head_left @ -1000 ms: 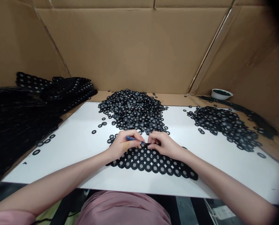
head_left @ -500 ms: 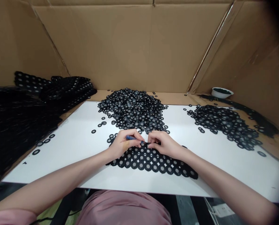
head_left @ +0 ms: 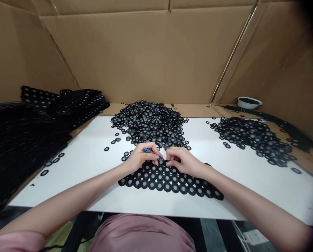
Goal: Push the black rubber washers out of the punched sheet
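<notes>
My left hand [head_left: 142, 157] is closed on a slim blue-handled tool [head_left: 150, 151] (too small in my fingers to say just what it is), with its tip at the top edge of a sheet of joined black rings [head_left: 169, 183] lying right under my wrists. My right hand [head_left: 184, 161] seems to pinch that same edge, so my hands are close together, almost touching. As things lie, plenty is already loose: a big heap of single rings [head_left: 148, 122] sits just beyond my hands, and a second heap [head_left: 251, 138] lies ahead to my right. Much remains joined, though: a dark mass of ring sheets [head_left: 22, 150] piles up to my left, with folded strips [head_left: 75, 103] behind it. A few stray rings [head_left: 51, 162] lie near that mass. All this rests on a white board [head_left: 80, 168]. Ahead of me, a cardboard wall [head_left: 119, 56] closes off the space, and a white bowl [head_left: 248, 102] of dark bits sits in the far right corner.
</notes>
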A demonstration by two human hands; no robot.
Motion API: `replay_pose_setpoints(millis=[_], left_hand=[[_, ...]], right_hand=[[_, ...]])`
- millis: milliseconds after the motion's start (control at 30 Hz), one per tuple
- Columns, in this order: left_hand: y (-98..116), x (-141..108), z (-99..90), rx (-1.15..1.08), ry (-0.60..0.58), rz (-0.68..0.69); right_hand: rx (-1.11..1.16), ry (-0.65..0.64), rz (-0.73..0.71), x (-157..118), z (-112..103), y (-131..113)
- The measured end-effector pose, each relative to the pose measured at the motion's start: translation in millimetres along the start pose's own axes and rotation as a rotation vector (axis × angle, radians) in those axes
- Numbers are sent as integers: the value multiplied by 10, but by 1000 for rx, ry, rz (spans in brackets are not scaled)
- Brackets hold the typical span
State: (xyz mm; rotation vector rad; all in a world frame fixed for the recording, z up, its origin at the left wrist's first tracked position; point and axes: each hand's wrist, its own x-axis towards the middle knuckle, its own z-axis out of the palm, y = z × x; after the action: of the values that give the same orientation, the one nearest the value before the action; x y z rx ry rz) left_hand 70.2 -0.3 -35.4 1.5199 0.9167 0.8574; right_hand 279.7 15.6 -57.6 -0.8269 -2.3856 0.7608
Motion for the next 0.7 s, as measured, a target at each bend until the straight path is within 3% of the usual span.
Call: replay_pose_setpoints(millis=[700], left_hand=[[-29,18,33,-76,-32,-40]], right_hand=[[29,5,-35,13,18,-3]])
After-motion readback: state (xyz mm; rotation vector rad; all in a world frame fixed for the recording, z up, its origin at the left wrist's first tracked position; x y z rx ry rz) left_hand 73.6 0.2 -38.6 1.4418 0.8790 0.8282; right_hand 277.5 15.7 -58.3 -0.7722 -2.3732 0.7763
